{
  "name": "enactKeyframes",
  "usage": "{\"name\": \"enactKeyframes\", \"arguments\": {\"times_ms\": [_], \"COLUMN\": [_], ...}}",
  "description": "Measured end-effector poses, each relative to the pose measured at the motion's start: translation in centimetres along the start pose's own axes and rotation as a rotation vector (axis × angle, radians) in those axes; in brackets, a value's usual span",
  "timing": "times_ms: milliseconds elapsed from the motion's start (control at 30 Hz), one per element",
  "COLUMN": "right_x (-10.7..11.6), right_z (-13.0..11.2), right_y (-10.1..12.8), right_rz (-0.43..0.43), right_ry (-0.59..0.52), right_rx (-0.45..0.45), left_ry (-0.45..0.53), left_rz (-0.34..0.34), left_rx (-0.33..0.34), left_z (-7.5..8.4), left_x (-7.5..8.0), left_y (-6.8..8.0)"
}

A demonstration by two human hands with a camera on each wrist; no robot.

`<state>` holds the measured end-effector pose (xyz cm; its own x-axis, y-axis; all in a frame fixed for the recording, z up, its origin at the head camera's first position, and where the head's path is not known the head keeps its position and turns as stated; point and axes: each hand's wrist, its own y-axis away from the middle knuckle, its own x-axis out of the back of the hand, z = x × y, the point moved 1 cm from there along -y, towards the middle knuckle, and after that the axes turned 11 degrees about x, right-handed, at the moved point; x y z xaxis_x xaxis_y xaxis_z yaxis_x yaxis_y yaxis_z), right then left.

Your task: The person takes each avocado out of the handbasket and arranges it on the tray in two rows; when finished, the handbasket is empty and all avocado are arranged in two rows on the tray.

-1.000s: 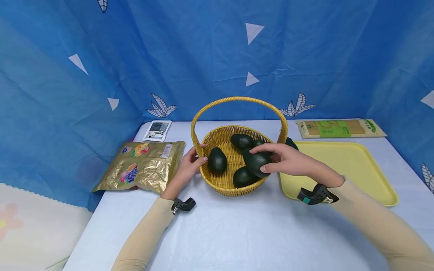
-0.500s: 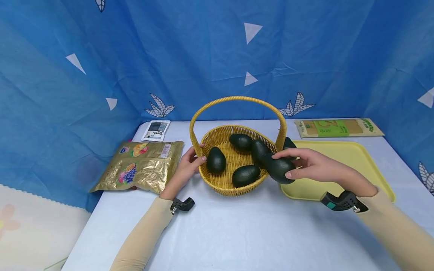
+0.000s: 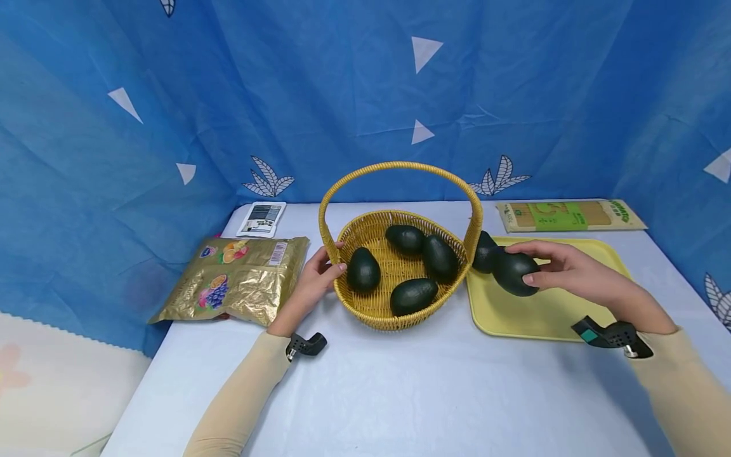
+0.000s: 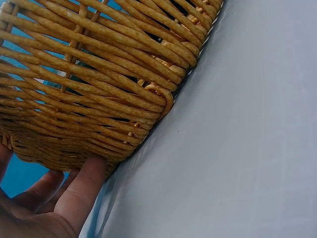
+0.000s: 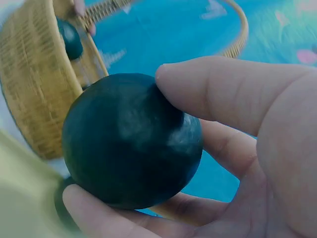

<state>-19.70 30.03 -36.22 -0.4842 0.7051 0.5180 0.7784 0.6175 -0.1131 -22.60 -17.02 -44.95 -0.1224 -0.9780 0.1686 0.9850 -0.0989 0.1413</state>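
Curling its fingers and thumb round a dark avocado [image 3: 514,273], the right hand [image 3: 577,274] holds it over the yellow tray's [image 3: 571,314] left edge, just beside another avocado [image 3: 485,252] lying there, while the left hand [image 3: 313,282] grips the wicker basket's [image 3: 371,311] left rim.

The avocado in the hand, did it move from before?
Yes. The avocado in the right hand went rightward, from inside the basket past its rim to above the yellow tray, beside another avocado.
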Motion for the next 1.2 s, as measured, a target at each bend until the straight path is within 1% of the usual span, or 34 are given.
{"name": "enactKeyframes", "arguments": {"times_ms": [200, 367, 500, 767, 1033, 1200], "right_x": [1.9, 2.8, 3.3, 3.6, 3.6, 3.2], "right_z": [2.1, 3.6, 4.7, 6.8, 8.3, 8.9], "right_y": [0.4, 0.3, 0.2, 0.3, 0.1, -0.1], "right_rz": [0.076, 0.096, 0.104, 0.164, 0.192, 0.237], "right_ry": [0.056, 0.054, 0.047, -0.009, -0.025, -0.022], "right_rx": [-0.095, -0.186, -0.239, -0.236, -0.293, -0.289], "left_ry": [-0.002, 0.001, 0.006, 0.015, 0.014, 0.023], "left_rz": [-0.011, -0.013, -0.017, -0.020, -0.017, -0.027], "left_rx": [0.000, -0.004, -0.005, -0.005, -0.012, -0.008], "left_z": [-0.1, 0.0, 0.0, -0.1, -0.1, -0.1], "left_x": [0.1, 0.1, 0.1, 0.1, 0.1, 0.1], "left_y": [0.1, 0.2, 0.3, 0.1, 0.1, 0.0]}}
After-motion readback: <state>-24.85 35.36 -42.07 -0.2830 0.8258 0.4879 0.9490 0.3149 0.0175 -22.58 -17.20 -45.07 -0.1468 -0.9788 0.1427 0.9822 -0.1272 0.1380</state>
